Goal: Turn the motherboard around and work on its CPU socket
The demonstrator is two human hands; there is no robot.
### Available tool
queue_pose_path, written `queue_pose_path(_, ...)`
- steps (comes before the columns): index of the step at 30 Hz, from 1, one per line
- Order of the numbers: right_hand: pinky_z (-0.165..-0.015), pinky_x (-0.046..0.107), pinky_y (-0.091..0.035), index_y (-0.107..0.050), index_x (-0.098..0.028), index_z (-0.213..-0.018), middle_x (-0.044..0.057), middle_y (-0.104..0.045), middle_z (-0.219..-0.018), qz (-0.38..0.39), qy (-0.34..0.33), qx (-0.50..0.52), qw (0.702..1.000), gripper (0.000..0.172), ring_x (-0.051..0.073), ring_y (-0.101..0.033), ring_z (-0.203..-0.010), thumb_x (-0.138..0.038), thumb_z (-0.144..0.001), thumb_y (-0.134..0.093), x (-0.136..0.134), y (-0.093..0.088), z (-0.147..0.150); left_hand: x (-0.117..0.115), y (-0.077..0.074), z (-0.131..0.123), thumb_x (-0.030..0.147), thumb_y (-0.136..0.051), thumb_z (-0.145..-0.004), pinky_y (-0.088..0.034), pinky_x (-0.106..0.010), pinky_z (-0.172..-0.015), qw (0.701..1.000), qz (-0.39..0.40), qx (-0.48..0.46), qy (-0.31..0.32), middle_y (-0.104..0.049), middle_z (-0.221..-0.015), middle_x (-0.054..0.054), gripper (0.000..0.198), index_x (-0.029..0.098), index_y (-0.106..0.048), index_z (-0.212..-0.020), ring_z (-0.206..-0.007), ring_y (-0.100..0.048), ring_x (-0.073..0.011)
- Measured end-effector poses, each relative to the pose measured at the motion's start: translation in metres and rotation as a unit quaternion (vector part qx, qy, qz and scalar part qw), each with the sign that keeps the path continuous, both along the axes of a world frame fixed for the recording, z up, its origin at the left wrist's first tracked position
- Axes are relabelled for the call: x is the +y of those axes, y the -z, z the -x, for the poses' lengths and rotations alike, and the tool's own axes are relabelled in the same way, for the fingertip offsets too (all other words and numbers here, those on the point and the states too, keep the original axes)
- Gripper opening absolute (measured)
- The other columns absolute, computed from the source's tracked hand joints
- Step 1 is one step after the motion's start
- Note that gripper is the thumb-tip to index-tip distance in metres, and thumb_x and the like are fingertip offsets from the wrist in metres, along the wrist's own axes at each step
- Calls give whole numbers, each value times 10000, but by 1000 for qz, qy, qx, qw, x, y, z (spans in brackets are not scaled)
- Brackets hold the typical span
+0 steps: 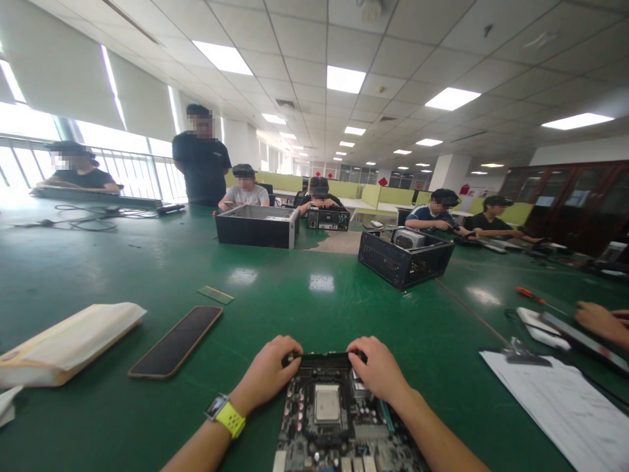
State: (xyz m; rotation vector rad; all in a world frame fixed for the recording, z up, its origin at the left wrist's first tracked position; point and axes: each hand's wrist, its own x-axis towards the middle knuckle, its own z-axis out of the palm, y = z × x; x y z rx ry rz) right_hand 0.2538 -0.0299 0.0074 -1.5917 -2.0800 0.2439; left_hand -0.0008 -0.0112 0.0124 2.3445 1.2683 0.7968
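Note:
A motherboard (304,439) lies in front of me on the green table, with a pale square processor (327,402) in its socket. At its far edge runs a long dark strip (324,359), which looks like a memory slot. My left hand (270,370) grips the left end of this edge, thumb and fingers closed on it; a watch with a yellow-green band (230,418) is on that wrist. The right end is pinched by my right hand (377,370), next to a silver heatsink (361,385). What lies under my fingertips is hidden.
A memory stick (216,295), a phone (177,342) and a paper-wrapped packet (73,341) lie to the left. On the right are a clipboard (550,393), a screwdriver (533,296) and another person's hand (602,321). Computer cases (258,226) stand farther back, where several people sit.

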Motion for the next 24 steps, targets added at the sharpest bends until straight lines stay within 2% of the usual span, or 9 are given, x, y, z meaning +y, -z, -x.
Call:
queue_pose_path(17, -808, 271, -364, -643, -232, -852, 7, -650, -865, -1, 5, 17, 1000, 144, 174, -536, -874, -240, -807, -507, 0, -1, -1, 0, 0, -1, 198, -506, -794, -431, -294, -764, 1000, -15, -12, -5, -627, -834, -27, 112, 198, -618, -798, -821, -559, -185)
queue_pose_path(24, -800, 271, -369, -633, -226, -819, 7, -643, -853, -2, -2, 22, 1000, 142, 174, -536, -858, -234, -812, -491, 0, -1, 0, -1, -2, -1, 251, -520, -811, -437, -302, -781, 1000, -1, -15, -4, -638, -833, -31, 121, 198, -629, -801, -836, -561, -190)
